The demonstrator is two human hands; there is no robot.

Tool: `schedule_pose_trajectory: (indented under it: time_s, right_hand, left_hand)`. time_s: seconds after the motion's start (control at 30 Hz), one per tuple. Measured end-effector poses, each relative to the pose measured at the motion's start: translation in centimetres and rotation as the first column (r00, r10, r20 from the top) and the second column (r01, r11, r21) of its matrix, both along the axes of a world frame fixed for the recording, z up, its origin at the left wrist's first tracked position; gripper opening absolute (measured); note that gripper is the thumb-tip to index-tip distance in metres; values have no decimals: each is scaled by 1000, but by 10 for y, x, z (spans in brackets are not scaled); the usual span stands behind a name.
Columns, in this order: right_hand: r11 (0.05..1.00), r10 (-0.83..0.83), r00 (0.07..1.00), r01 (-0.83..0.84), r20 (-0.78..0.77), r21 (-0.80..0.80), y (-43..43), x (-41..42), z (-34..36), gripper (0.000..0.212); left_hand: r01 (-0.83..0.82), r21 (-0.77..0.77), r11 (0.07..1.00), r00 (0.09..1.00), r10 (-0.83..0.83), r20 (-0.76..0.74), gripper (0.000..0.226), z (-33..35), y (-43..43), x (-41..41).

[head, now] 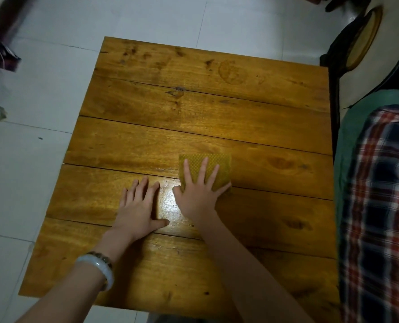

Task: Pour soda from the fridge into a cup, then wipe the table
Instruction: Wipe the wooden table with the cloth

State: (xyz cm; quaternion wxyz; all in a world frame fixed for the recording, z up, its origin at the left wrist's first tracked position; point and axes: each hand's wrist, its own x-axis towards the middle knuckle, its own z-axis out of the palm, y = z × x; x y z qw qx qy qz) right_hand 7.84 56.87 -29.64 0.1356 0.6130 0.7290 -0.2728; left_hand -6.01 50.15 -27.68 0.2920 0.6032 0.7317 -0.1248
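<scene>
A folded yellow cloth (pixel 219 163) lies flat near the middle of the wooden plank table (pixel 193 101). My right hand (pixel 199 190) presses down on it with fingers spread, covering its near half. My left hand (pixel 140 206) rests flat on the bare wood just left of the cloth, fingers apart, holding nothing. A white bangle and a beaded bracelet sit on my left wrist. No cup or soda is in view. A ring-shaped mark (pixel 231 72) shows on the far part of the tabletop.
White tiled floor (pixel 42 159) surrounds the table on the left and far sides. A dark chair (pixel 361 43) stands at the far right corner. A green and plaid-covered seat (pixel 378 194) runs along the table's right edge. Some clutter sits at the left edge.
</scene>
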Motion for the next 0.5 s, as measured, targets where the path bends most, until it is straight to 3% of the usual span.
schedule_pose_trajectory:
  time_s: [0.13, 0.2, 0.27, 0.37, 0.43, 0.5]
  right_hand:
    - [997, -55, 984, 45, -167, -63, 0, 13, 15, 71]
    - [974, -191, 922, 222, -338, 53, 7, 36, 24, 59]
    - [864, -380, 786, 490, -487, 117, 12, 63, 33, 45]
    - [732, -626, 631, 678, -458, -66, 22, 91, 34, 42]
    - [714, -693, 599, 648, -402, -266, 27, 94, 28, 46]
    - [687, -724, 560, 634, -402, -355, 32, 90, 24, 47]
  left_hand:
    - [-130, 37, 991, 982, 124, 140, 76, 8, 7, -2]
    - [-266, 126, 956, 944, 233, 232, 52, 13, 14, 1]
    - [-376, 218, 901, 902, 301, 309, 34, 14, 20, 7]
    - [-513, 239, 825, 820, 388, 421, 28, 14, 29, 25]
    - [-632, 130, 764, 716, 510, 477, 28, 8, 35, 39]
    - [-745, -34, 666, 574, 666, 476, 30, 4, 40, 51]
